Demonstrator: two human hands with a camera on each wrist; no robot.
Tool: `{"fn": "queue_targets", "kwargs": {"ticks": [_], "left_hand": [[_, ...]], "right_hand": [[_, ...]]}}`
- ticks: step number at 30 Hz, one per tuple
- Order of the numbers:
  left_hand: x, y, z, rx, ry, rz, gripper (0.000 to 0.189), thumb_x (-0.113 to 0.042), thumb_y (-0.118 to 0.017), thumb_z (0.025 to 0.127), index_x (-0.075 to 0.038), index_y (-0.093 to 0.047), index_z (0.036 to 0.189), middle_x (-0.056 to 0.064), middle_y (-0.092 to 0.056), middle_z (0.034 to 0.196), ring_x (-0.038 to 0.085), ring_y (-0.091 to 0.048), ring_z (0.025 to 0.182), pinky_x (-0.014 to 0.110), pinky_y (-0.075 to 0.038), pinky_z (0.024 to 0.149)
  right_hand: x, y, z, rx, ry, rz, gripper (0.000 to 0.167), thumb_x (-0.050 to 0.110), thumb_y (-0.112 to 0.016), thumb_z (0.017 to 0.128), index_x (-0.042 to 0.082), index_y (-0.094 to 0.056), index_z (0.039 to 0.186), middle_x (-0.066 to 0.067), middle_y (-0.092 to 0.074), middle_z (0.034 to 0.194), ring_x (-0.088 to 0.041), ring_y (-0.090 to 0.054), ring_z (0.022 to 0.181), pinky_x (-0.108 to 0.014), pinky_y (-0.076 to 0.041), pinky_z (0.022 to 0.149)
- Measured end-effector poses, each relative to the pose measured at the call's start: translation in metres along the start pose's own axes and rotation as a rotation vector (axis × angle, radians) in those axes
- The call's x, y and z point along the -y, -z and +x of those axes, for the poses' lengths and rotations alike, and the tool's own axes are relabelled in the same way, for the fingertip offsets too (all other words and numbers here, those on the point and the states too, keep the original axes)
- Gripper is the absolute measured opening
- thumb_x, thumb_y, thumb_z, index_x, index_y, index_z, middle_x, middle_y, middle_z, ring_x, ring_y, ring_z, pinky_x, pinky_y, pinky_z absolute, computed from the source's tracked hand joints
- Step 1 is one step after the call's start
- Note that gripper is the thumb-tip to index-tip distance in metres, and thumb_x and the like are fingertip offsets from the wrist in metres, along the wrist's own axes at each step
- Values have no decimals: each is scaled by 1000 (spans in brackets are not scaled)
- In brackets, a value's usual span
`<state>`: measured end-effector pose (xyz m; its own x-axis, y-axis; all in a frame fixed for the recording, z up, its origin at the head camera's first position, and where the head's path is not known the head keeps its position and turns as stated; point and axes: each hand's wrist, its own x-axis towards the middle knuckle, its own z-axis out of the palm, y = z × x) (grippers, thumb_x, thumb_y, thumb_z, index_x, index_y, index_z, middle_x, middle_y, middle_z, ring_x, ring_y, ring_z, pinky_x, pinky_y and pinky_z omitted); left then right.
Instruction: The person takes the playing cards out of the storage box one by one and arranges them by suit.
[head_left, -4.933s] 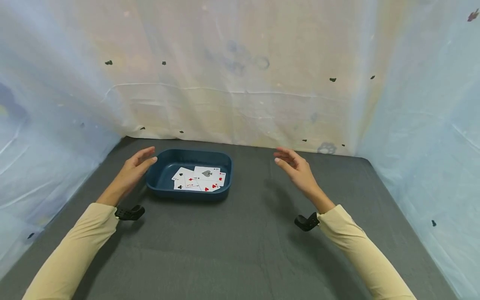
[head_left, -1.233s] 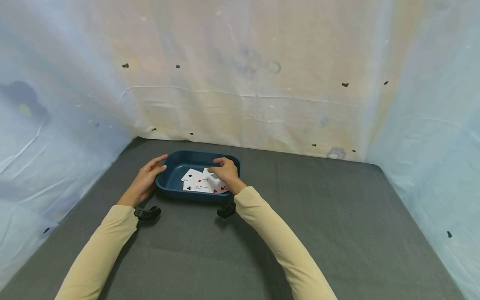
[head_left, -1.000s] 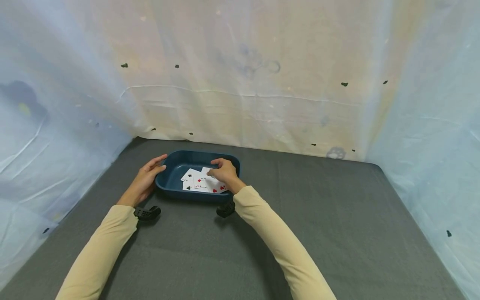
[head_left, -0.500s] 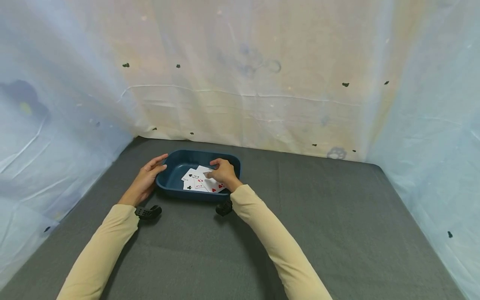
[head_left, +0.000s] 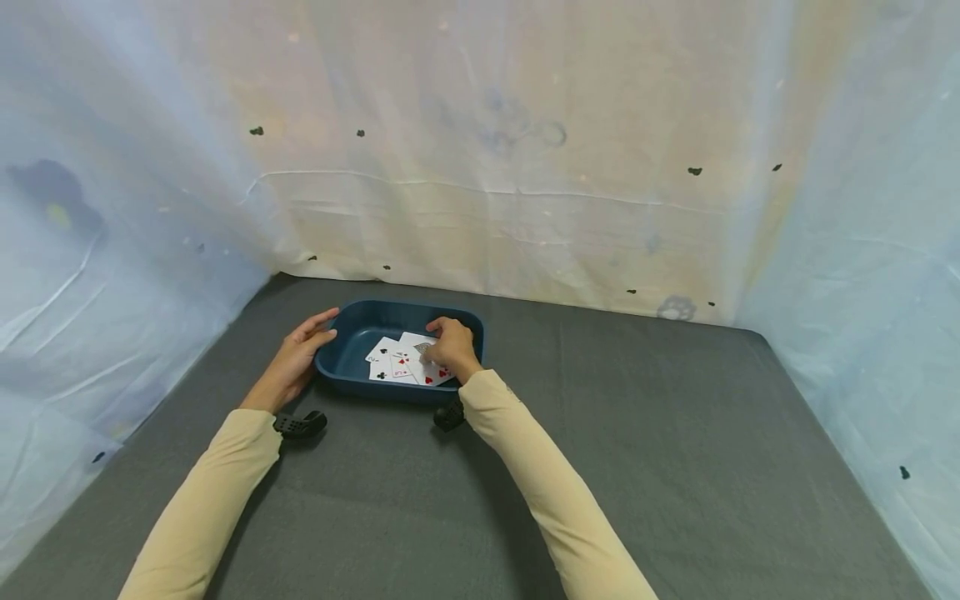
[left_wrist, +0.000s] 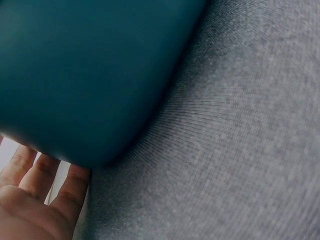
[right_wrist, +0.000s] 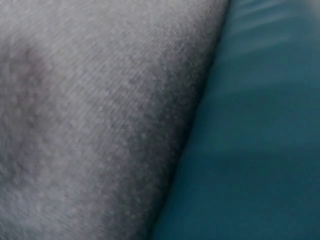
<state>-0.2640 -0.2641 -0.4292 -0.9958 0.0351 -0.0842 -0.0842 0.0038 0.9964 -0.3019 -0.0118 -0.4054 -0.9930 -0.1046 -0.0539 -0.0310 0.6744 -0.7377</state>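
A dark blue tray point(head_left: 343, 353) holds several overlapping playing cards point(head_left: 384, 372), face up, among them clubs, hearts and a diamond. My left hand point(head_left: 294, 357) rests against the tray's left end. The left wrist view shows straight fingers point(left_wrist: 70, 192) touching the tray's outer wall. Inside the tray, the thumb of my right hand point(head_left: 454, 347) touches the ace of spades card point(head_left: 412, 338), which lies at a slant over the others. Its index finger stands apart from the thumb. Its other fingers are hidden, so whether it pinches the card does not show. No part of that hand appears in the right wrist view.
A dark grey cloth covers the table point(head_left: 630, 450). Pale patterned curtains point(head_left: 480, 167) enclose the back and both sides. Black wrist cameras point(head_left: 302, 425) sit on both wrists, low in front of the tray.
From right of the tray, my right hand has moved left into it, onto the cards. The ace of spades card has slid and turned under it. My left hand has closed up to the tray's end.
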Motion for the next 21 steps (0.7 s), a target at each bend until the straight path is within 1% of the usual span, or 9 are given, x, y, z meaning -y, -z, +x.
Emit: {"fn": "queue_targets", "kwargs": {"ticks": [3,5,8,10,12,14,16,19,21], "left_hand": [[1,0,1,-1,0,-3,53,-21,-46,105,-19,-29,154,10,-9,161,33,-14,143,54,-20,109],[1,-1,2,0,-1,-3,52,-21,-46,105,-19,-29,154,10,-9,161,33,-14,143,54,-20,109],[2,-1,2,-1,-3,-6,52,-21,-46,105,-19,-29,154,10,-9,161,33,-14,143,54,-20,109],[2,0,2,-3,-2,-9,53,-23,-46,104,-20,-30,154,10,-8,161,32,-14,143,53,-21,109],[3,-1,2,-4,-1,-14,53,-24,-47,104,-20,-30,154,10,-8,161,32,-15,143,53,-21,109],[3,-1,2,-5,0,-13,53,-25,-48,104,-20,-30,154,9,-8,161,32,-15,143,53,-22,108],[3,-1,2,-6,1,-11,54,-24,-47,104,-20,-29,154,9,-8,161,32,-15,143,53,-22,108],[3,-1,1,-9,3,-6,53,-24,-46,104,-20,-29,155,10,-8,161,33,-15,143,54,-22,108],[3,-1,1,-8,2,-9,53,-23,-47,104,-20,-29,155,10,-8,161,33,-16,142,54,-22,108]], "right_hand": [[-1,0,1,-6,3,-6,48,2,-83,73,9,-68,118,-9,-63,119,-28,-45,120,-38,-42,94],[-2,-1,1,1,6,-2,49,2,-84,72,8,-67,118,-10,-62,118,-28,-50,113,-37,-48,86],[-1,-2,1,14,5,-3,52,3,-86,71,7,-66,120,-10,-61,118,-26,-54,106,-33,-51,76],[-1,-3,1,22,-1,-2,54,4,-87,71,7,-66,120,-11,-60,117,-26,-53,106,-32,-52,75],[-1,-3,1,21,-6,-12,54,6,-88,70,7,-66,120,-10,-60,117,-24,-51,109,-31,-50,80],[-1,-4,2,27,-16,-2,55,6,-88,69,7,-66,119,-9,-60,116,-24,-50,110,-31,-50,82],[-2,-5,2,34,-20,17,54,5,-88,69,7,-67,118,-9,-60,113,-23,-52,106,-31,-51,78],[-3,-5,4,40,-10,31,52,5,-89,67,6,-68,115,-8,-60,106,-21,-53,95,-29,-52,67],[-3,-4,4,44,-4,24,52,6,-90,67,5,-68,114,-8,-60,104,-21,-54,91,-28,-51,65]]}}
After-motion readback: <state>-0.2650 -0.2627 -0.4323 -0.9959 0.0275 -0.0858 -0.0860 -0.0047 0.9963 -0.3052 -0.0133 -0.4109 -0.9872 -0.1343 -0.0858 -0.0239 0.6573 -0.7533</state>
